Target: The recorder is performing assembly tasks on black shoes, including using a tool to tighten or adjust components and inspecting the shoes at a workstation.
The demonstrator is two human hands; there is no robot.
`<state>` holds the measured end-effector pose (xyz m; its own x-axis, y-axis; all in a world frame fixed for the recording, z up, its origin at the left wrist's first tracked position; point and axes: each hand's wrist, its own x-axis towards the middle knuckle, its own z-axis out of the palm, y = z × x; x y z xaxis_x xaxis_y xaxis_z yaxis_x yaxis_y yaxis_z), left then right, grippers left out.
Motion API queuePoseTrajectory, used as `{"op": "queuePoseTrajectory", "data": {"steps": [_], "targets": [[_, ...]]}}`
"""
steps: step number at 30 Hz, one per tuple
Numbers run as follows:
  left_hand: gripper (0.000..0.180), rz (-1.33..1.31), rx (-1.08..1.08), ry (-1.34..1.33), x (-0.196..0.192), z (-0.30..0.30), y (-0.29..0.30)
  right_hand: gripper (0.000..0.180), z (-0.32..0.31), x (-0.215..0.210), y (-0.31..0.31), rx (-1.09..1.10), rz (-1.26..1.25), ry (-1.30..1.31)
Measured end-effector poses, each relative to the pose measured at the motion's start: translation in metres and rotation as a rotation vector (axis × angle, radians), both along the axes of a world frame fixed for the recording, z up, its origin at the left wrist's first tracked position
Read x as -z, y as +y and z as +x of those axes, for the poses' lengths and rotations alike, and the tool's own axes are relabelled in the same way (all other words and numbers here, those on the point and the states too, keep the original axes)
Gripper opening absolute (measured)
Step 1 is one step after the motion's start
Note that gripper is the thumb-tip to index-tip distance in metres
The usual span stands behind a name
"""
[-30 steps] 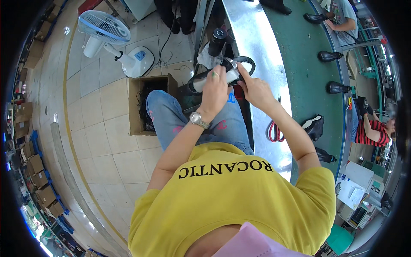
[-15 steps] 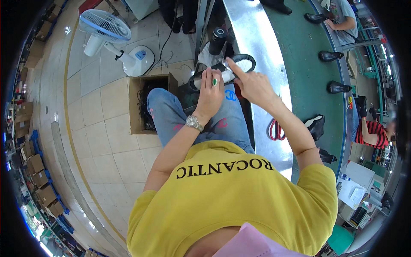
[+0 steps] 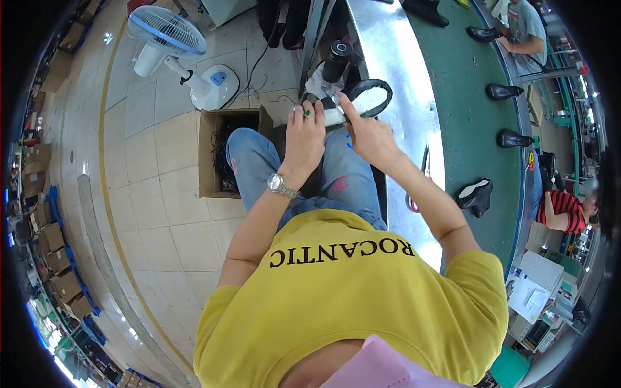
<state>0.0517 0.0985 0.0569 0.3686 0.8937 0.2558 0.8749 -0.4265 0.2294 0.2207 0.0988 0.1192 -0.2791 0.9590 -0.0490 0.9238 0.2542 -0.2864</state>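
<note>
A black boot (image 3: 387, 105) with a white lining lies across my lap, its white opening toward the metal worktop. My left hand (image 3: 305, 139), wearing a green-stoned ring, rests its bent fingers over the boot's near part and holds it. A small shiny tool (image 3: 330, 96), its exact kind unclear, shows at the fingertips of my right hand (image 3: 370, 134), which is closed around it beside the boot's opening. My right index finger points along the tool. The tool's rear part is hidden in my palm.
Scissors (image 3: 414, 204) with red handles lie on the metal worktop (image 3: 394, 52), partly behind my right forearm. A dark bottle (image 3: 337, 59) stands beyond my hands. A cardboard box (image 3: 207, 155) sits left of my knee, a fan (image 3: 208, 90) farther off. Black boots (image 3: 475, 196) stand on the green belt.
My left hand has slid left and back along the boot, uncovering more of it. The boot's opening faces up more fully. The shiny tool now shows clearly beyond my right fingertips.
</note>
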Motion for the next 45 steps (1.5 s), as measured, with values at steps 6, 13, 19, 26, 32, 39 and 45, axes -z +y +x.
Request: {"op": "queuePoseTrajectory", "data": {"steps": [6, 13, 19, 26, 32, 39, 45], "targets": [[0.066, 0.059, 0.052, -0.215, 0.002, -0.011, -0.007, 0.071, -0.015, -0.019, -0.005, -0.005, 0.1, 0.214], [0.075, -0.141, 0.013, -0.507, -0.003, -0.019, -0.006, 0.067, -0.019, -0.017, -0.005, -0.059, 0.012, 0.116], [0.081, -0.197, 0.075, -0.616, -0.003, -0.027, 0.005, 0.057, -0.012, 0.01, -0.002, -0.013, -0.052, 0.024], [0.111, -0.088, 0.141, -0.435, -0.01, -0.051, -0.007, 0.048, 0.034, -0.02, 0.018, 0.167, -0.047, -0.083], [0.096, -0.531, -0.115, -0.916, 0.014, -0.056, -0.081, 0.053, 0.01, -0.05, -0.044, 0.199, -0.74, 0.382], [0.032, -0.301, -0.328, -0.477, -0.005, -0.079, -0.07, 0.057, -0.023, -0.036, -0.035, -0.208, -0.623, 0.185], [0.024, -0.212, -0.226, -0.712, 0.012, -0.076, -0.083, 0.06, -0.053, -0.083, -0.01, -0.335, -0.781, -0.085]]}}
